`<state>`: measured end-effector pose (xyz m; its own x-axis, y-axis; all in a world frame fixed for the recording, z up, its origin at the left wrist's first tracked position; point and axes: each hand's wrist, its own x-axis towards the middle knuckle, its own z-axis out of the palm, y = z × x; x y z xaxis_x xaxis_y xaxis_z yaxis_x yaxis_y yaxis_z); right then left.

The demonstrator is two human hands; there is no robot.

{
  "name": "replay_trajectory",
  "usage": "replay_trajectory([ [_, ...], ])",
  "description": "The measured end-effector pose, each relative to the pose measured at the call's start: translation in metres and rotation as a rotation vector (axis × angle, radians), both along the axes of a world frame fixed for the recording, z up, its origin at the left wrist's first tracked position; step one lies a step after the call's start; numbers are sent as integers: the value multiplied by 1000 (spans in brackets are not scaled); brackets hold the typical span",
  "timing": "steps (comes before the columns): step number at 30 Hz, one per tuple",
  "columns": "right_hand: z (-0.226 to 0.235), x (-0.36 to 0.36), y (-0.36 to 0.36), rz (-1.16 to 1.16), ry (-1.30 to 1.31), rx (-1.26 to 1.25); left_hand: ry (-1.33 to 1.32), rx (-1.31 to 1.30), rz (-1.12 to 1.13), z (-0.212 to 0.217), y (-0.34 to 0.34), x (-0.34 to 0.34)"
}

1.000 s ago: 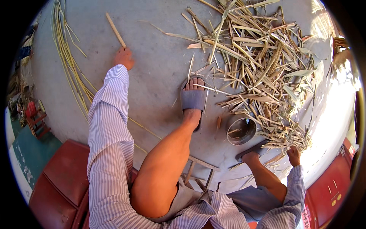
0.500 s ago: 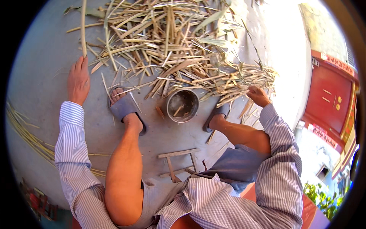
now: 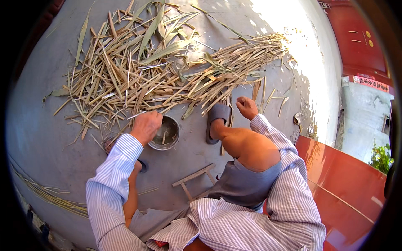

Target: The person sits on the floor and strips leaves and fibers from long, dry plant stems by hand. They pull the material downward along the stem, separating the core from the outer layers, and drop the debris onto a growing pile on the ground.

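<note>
While your left hand (image 3: pixel 146 126), grip too hidden to tell, overlaps the bowl (image 3: pixel 164 147), your right hand (image 3: pixel 247 107) hangs loosely fisted near stalks (image 3: pixel 238 60) likely laid for reach!

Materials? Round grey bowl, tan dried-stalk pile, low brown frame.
Round grey bowl: probably metal, smooth, with a bright silvery rim. Tan dried-stalk pile: plant stems, mostly matte, with withered leaves mixed in. Low brown frame: likely wood, dull straight bars.

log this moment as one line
left hand: by bowl, grip unclear | right hand: curled, near slipper | stalks: heaped beyond bowl
</note>
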<state>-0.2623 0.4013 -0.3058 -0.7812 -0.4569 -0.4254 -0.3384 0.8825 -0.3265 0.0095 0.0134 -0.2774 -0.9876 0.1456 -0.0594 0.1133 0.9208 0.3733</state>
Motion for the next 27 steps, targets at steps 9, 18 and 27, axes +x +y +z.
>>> replay_trajectory([
  [9, -23, -96, -108, -60, 222, -391, -330, -280, 167, -102, 104, 35],
  [18, -66, -142, -162, 0, 127, -119, -211, -124, 125, -72, 106, -3],
  [27, -35, -125, -122, -560, 26, -124, -66, -88, 197, 6, 82, -50],
])
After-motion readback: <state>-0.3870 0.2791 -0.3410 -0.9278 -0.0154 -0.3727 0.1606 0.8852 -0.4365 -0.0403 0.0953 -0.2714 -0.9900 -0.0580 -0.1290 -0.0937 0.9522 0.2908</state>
